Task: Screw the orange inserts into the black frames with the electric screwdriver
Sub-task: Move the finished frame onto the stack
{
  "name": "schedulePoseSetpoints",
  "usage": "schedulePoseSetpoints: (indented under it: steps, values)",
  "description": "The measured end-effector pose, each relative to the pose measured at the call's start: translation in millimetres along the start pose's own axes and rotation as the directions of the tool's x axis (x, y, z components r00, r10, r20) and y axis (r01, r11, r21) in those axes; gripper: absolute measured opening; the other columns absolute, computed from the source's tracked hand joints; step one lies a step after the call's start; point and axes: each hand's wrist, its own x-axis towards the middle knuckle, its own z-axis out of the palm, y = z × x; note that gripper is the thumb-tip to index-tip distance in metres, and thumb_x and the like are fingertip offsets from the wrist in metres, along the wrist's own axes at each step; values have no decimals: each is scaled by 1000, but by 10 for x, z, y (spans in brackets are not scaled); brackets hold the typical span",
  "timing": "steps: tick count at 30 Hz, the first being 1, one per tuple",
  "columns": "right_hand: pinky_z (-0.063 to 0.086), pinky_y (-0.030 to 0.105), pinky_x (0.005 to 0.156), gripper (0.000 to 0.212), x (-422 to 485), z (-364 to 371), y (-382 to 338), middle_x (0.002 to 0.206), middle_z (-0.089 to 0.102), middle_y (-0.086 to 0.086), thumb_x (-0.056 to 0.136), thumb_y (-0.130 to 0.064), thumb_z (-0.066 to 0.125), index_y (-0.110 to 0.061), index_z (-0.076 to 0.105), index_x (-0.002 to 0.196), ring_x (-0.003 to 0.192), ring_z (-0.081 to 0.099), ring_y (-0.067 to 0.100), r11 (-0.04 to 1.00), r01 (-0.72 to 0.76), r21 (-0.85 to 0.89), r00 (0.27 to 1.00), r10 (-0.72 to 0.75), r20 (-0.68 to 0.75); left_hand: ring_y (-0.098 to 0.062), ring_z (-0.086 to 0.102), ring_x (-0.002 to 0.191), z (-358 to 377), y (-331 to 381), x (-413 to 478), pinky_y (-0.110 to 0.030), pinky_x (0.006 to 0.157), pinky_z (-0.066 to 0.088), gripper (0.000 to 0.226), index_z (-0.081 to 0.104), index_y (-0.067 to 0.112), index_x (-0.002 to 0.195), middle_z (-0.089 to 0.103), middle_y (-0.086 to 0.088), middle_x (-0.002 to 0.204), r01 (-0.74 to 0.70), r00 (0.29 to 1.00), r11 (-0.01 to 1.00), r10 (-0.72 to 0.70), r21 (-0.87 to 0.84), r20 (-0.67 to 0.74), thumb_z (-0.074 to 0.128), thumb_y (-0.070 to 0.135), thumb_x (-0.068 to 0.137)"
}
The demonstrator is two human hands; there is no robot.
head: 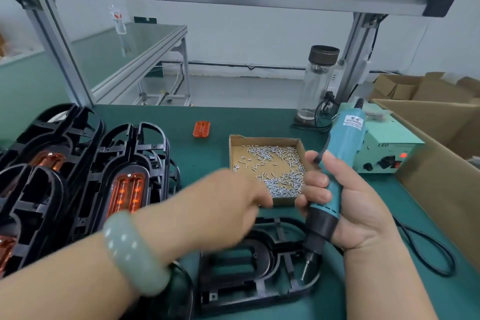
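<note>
My right hand [345,205] grips the blue electric screwdriver [337,163] upright, its bit hanging over the right end of a black frame [249,273] that lies flat on the green mat. My left hand [228,202], blurred, reaches across the frame to the near edge of a shallow cardboard tray [267,143] full of small silver screws [283,184]; its fingertips are at the screws, and whether they hold one is unclear. A loose orange insert [201,129] lies on the mat behind the tray. Stacked black frames with orange inserts fitted [127,189] stand at the left.
A screwdriver power supply [389,150] with a red light sits at the right, its cable [428,249] looping over the mat. Open cardboard boxes [441,153] border the right edge. A glass bottle [317,83] stands at the back by an aluminium post [355,60].
</note>
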Motion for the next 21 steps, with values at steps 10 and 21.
schedulePoseSetpoints:
  steps: [10, 21]
  values:
    - [46, 24, 47, 28, 11, 32, 63, 53, 40, -5, 66, -28, 69, -16, 63, 90, 35, 38, 7, 999, -12, -46, 1000, 12, 3, -23, 54, 67, 163, -220, 1021, -30, 60, 43, 17, 52, 11, 71, 52, -2, 67, 319, 926, 883, -368, 344, 85, 63, 12, 85]
    - [47, 26, 48, 29, 12, 46, 58, 54, 41, -5, 65, -28, 69, -15, 63, 90, 35, 39, 6, 1000, -17, -11, 1000, 17, 8, -23, 57, 73, 215, -205, 1018, -32, 63, 46, 15, 61, 16, 80, 57, 1, 74, 367, 929, 907, -370, 208, -23, 66, 29, 84]
